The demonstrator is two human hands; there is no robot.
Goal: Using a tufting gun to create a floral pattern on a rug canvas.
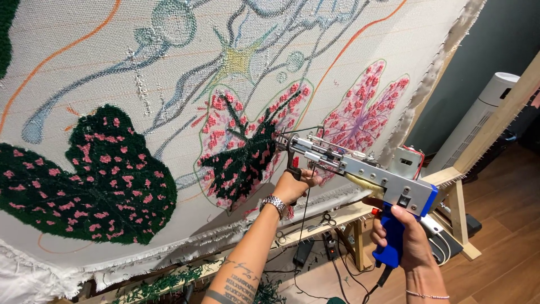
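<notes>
Both hands (pixel 413 236) gripping tufting gun (pixel 360 169) — needle against stretched cloth (pixel 112 62)

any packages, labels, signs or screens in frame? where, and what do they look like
None in view. Only the tufting gun, silver with a blue grip, held by the right hand at the rear and the left hand at the front handle, against the tufted leaf-pattern cloth.

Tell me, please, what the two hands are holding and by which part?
Both hold one tufting gun: the right hand grips its blue rear handle, the left hand its black front grip, needle against the stretched cloth.
</notes>
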